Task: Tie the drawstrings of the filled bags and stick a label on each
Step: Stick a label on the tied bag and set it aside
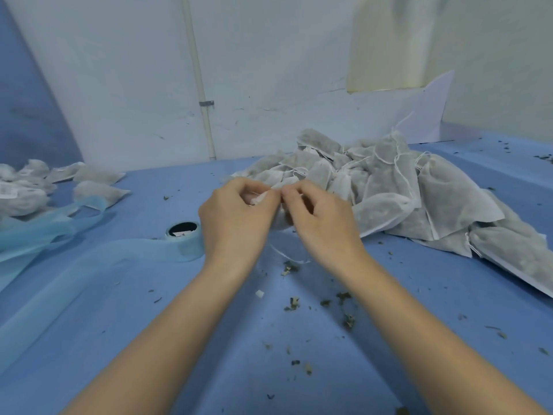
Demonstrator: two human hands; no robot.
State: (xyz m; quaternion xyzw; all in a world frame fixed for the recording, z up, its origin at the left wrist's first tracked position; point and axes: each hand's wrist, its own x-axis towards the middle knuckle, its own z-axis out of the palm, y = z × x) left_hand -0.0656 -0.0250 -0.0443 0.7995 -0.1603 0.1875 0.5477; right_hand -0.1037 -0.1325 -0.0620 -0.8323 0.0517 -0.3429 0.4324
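My left hand and my right hand meet fingertip to fingertip above the blue table, both pinching the top of one small white filled bag that my fingers mostly hide. A thin white drawstring hangs in a loop below my hands. Behind and right of my hands lies a big pile of filled white bags with loose strings. At the far left sits a smaller group of bags with labels.
A roll of light blue label backing stands just left of my left wrist, its tape trailing off to the left. Dried herb crumbs are scattered over the blue table. A white wall and a pipe stand behind.
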